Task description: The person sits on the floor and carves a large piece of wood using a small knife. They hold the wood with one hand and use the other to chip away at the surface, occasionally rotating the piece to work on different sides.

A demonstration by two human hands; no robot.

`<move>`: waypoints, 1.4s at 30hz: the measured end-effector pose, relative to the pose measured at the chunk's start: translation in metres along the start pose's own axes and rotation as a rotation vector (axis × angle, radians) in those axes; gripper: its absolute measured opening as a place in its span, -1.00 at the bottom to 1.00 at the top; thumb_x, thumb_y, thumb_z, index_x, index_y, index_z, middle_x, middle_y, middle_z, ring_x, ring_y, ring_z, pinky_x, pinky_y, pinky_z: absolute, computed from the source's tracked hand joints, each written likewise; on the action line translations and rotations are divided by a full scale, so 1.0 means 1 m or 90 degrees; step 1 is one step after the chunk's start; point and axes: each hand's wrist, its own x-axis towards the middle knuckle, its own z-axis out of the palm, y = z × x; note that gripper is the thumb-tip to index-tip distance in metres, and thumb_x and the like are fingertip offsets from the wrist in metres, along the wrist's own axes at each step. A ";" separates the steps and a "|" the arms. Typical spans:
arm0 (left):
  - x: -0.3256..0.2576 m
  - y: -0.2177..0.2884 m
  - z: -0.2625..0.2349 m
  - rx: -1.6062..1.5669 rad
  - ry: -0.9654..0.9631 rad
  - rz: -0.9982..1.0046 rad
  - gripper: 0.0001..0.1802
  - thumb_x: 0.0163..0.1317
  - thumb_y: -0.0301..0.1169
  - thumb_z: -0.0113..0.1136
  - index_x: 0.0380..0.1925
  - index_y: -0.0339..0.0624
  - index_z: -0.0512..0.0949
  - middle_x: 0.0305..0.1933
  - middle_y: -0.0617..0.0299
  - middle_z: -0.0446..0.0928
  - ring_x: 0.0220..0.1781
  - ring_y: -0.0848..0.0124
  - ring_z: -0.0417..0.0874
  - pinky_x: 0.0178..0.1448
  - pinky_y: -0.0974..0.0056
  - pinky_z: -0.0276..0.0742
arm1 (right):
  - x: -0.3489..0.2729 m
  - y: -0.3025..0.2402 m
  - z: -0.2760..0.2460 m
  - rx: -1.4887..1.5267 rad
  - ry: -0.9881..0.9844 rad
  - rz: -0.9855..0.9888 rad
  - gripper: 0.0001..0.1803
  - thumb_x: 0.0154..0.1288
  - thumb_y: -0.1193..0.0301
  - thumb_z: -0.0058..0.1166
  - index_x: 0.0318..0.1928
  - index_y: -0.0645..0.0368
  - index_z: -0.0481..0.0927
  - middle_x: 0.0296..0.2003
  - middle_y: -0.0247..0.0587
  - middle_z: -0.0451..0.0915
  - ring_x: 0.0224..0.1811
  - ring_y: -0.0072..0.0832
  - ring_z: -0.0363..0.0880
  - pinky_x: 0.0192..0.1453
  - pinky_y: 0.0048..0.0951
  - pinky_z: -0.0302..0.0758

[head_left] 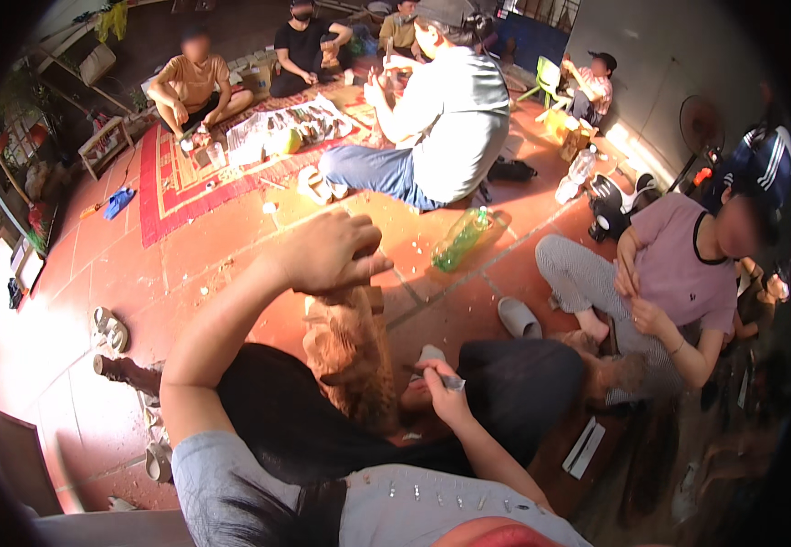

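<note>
A carved wooden block of reddish-brown wood sits between the person's dark-trousered legs, its far end pointing toward the near edge of the red rug, its lower end partly hidden by the clothing; the left hand is bent over that far end with fingers curled, and whether it grips the wood or only rests there I cannot tell; the right hand is closed around a slim tool, its greyish end poking out beside the thumb side, just right of the block's lower part; on the tiled floor, a green bottle lies beyond the block, to the right of the rug's near edge; a pale slipper lies nearer the floor's right side, beside a seated co-worker in a pink shirt; a blue cloth lies just outside the rug's left edge; a sandal lies toward the floor's left side.
</note>
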 end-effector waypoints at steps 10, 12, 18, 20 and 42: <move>-0.018 0.005 0.006 0.023 0.062 -0.008 -0.45 0.18 0.11 0.06 -0.10 -0.13 0.50 0.13 0.00 0.39 0.15 -0.02 0.40 0.22 -0.03 0.28 | 0.142 -0.030 0.028 0.170 0.104 -0.157 -0.73 0.41 0.49 -0.10 0.05 0.29 0.51 -0.08 -0.25 0.55 -0.08 -0.54 0.55 0.00 -0.52 0.48; -0.016 0.015 0.005 0.078 0.051 -0.002 -0.41 0.13 0.09 0.16 0.01 -0.09 0.47 0.28 -0.01 0.29 0.28 -0.06 0.30 0.30 -0.08 0.21 | 0.161 0.015 0.033 0.223 0.140 -0.036 -0.72 0.41 0.48 -0.09 0.06 0.28 0.52 -0.05 -0.25 0.55 -0.09 -0.53 0.55 0.01 -0.52 0.47; -0.018 0.012 -0.003 0.032 0.005 -0.055 -0.37 -0.02 -0.02 0.30 0.08 0.02 0.46 0.32 0.07 0.26 0.24 0.01 0.33 0.20 -0.03 0.28 | 0.140 0.078 0.099 0.386 -0.021 0.142 -0.64 0.45 0.35 -0.18 0.16 0.24 0.41 0.11 -0.18 0.43 0.13 -0.41 0.41 0.23 -0.42 0.33; -0.018 0.013 -0.007 -0.002 -0.027 -0.075 -0.36 -0.03 0.00 0.30 0.07 0.03 0.46 0.31 0.09 0.28 0.22 0.04 0.35 0.18 -0.02 0.29 | 0.135 0.070 0.114 0.255 0.006 0.084 -0.63 0.46 0.32 -0.19 0.16 0.23 0.40 0.14 -0.15 0.40 0.16 -0.38 0.38 0.25 -0.39 0.31; -0.017 0.007 0.016 -0.044 0.151 -0.127 -0.38 0.02 0.10 0.20 -0.04 -0.11 0.47 0.07 0.08 0.42 0.08 0.05 0.45 0.15 0.03 0.30 | 0.136 0.073 0.085 0.213 0.006 0.034 -0.52 0.47 0.14 -0.30 0.27 0.11 0.27 0.25 -0.13 0.25 0.27 -0.33 0.28 0.32 -0.29 0.29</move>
